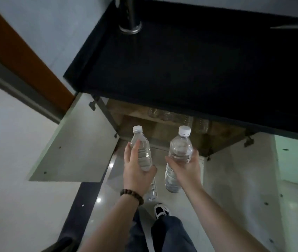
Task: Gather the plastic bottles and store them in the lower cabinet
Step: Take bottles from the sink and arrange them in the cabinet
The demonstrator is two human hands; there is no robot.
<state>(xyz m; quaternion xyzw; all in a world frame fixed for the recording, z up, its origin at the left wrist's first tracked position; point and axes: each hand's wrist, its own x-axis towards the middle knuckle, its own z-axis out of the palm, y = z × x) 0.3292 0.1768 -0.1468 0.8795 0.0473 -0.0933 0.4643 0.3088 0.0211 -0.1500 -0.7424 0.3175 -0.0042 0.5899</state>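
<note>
While both doors of the lower cabinet (162,130) stand swung open beneath the dark countertop (181,70), the left hand (137,170) is wrapped around a slim clear bottle (141,151) and the right hand (186,168) around a wider clear bottle (178,157) — each white-capped, caps pointing toward the opening. More clear bottles (177,118) lie on the cabinet's shelf, dim and hard to count. A beaded bracelet (131,196) circles the left wrist.

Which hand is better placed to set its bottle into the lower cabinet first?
Probably the right hand. Its bottle is held in front of the middle of the open cabinet, while the left hand holds its bottle nearer the left door. The margin is small.
</note>
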